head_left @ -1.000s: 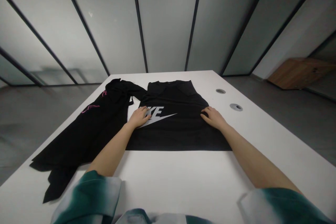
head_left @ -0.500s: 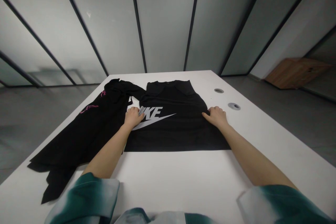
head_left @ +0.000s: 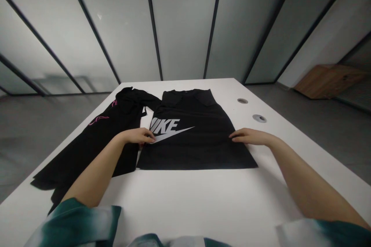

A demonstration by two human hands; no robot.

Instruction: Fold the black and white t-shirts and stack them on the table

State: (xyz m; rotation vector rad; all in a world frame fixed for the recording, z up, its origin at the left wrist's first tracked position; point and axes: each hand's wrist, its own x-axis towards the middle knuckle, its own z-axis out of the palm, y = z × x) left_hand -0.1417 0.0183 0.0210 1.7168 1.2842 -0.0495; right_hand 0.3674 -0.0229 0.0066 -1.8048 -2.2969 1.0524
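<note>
At frame centre, black shirt (head_left: 197, 152) lies flat on white table (head_left: 188, 200). Left hand (head_left: 137, 136) and right hand (head_left: 252, 137) at its opposite side edges, probably for even control; gripping or just resting, can't tell. Second black garment (head_left: 87, 146), frame left.

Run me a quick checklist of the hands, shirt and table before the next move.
1. Left hand at the printed shirt's left side edge: ok.
2. Right hand at its right side edge: ok.
3. Fingers gripping cloth: cannot tell.
4. Shirt fully on the table: ok.
5. Near hem roughly straight: ok.
6. Second black garment not touching the shirt: cannot tell; its sleeve reaches the shirt's edge.
</note>
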